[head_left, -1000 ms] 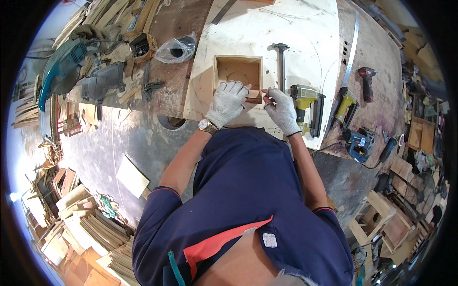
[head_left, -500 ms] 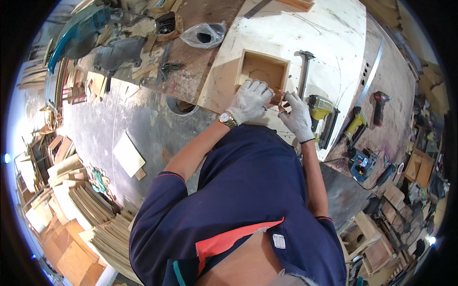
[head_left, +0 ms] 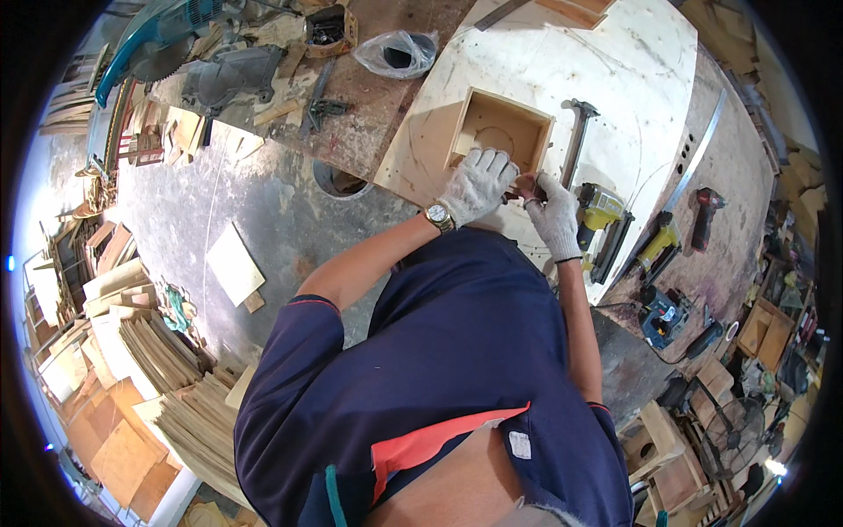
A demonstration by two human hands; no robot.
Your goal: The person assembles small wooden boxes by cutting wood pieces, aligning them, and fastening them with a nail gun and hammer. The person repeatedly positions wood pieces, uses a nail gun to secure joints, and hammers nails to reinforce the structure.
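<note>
My left hand [head_left: 479, 186], in a pale knit glove, is curled at the near side of a shallow, open wooden box [head_left: 546, 140]. Close on its right, my gloved right hand [head_left: 555, 218] has thumb and fingers bent together in a pinch. Between the two hands shows a small reddish-brown bit, too small to tell whether it is a piece of wood or bare fingertips. The box lies on a whitish board [head_left: 637, 88], with a round outline visible on its floor. A long metal bar clamp [head_left: 575, 145] lies just right of the box.
A yellow nail gun [head_left: 601, 209] lies close to my right hand, with another yellow nailer [head_left: 659, 244], a drill [head_left: 705, 218] and a blue jigsaw [head_left: 663, 318] beyond. A teal circular saw [head_left: 149, 48] stands far left. Stacked boards [head_left: 162, 356] lie lower left.
The whole view has shifted slightly, so the board and tools sit a little farther right. My right fingers have drawn inward, and both hands are closer together by the box's near edge.
</note>
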